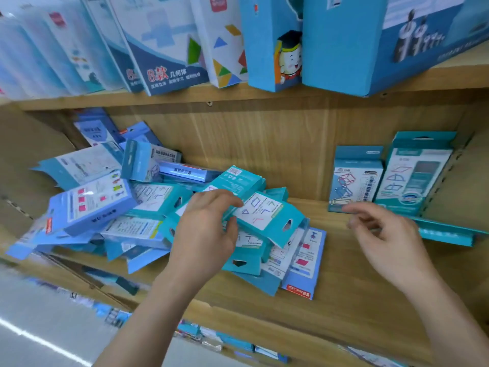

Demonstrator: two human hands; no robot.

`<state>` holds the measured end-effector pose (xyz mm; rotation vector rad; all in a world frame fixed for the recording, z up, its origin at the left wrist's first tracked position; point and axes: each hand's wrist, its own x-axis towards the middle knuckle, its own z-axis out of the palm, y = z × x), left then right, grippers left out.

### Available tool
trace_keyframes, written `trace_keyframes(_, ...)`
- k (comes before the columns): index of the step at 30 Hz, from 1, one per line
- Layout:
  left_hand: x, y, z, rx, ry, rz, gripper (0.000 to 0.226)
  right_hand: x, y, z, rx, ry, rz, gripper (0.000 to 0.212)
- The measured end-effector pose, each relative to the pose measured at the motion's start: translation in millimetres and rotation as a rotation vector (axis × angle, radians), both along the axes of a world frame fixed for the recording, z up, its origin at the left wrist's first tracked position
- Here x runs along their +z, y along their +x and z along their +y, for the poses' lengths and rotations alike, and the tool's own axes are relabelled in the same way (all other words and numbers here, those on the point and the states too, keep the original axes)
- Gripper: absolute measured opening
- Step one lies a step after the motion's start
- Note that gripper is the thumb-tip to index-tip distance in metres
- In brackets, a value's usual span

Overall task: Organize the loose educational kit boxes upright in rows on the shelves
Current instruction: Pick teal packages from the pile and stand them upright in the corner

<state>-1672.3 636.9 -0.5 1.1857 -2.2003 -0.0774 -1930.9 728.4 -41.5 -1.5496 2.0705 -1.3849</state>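
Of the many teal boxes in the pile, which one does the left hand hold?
The teal box lying on top of the pile, white face up; the left hand pinches its left end.

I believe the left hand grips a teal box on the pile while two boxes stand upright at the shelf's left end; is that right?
Not quite: the head view shows the upright boxes at the right end of the shelf. The left hand does grip a teal box on the pile.
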Motion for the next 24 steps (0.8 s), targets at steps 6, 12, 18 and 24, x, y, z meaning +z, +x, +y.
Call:
trace_keyframes(6, 5.9, 37.3, -29.1, 0.210, 0.365, -0.419, 0.081, -5.3, 4.7, 7.1, 0.012, 0.192, 0.013, 0.026)
trace_keyframes(12, 23.5, 45.3, -29.7, 0.010, 0.477, 0.083, 0.069, -33.5, 33.5, 12.5, -0.051, 0.219, -0.160, 0.036)
trace_keyframes(18, 50.4, 43.8, -19.6, -0.318, 1.118, 0.707, 0.042, -26.6, 60.3, 21.3, -0.188, 0.108, -0.194, 0.052)
trace_keyframes(24, 49.0, 26.3, -6.1, -0.432, 1.413, 0.621, 0.043, 48.9, 109.8, 27.4, -0.204, -0.078, 0.615, 0.105)
